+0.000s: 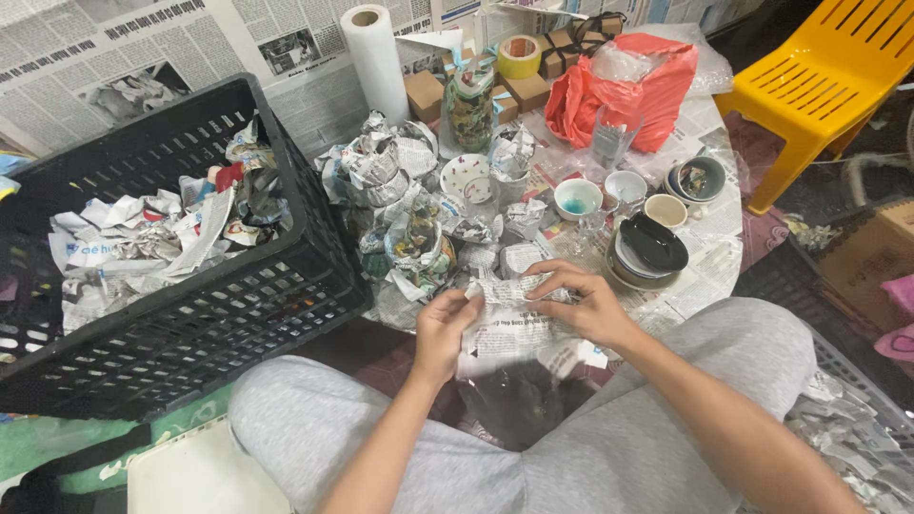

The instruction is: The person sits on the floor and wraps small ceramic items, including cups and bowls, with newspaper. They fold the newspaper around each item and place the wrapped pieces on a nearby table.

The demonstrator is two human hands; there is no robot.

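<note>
A home packing spot on the floor: spread newspaper sheets (pixel 114 48), a black plastic crate (pixel 190 314) of wrapped bundles, stacked crockery (pixel 652 249), tape roll (pixel 519 55), small cardboard boxes (pixel 426 93), a yellow plastic chair (pixel 819 86).

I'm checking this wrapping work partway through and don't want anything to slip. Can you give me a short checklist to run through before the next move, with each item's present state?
1. Both hands on the newspaper bundle: ok, left hand and right hand grip it from either side.
2. Item fully covered by paper: cannot tell, the underside is hidden.
3. Room in the black crate: ok, wrapped pieces lie low inside.
4. Unwrapped dishes within reach: ok, stacked plates and small bowls sit just ahead.
5. Tape roll at hand: not ok, it sits at the far side.
</note>
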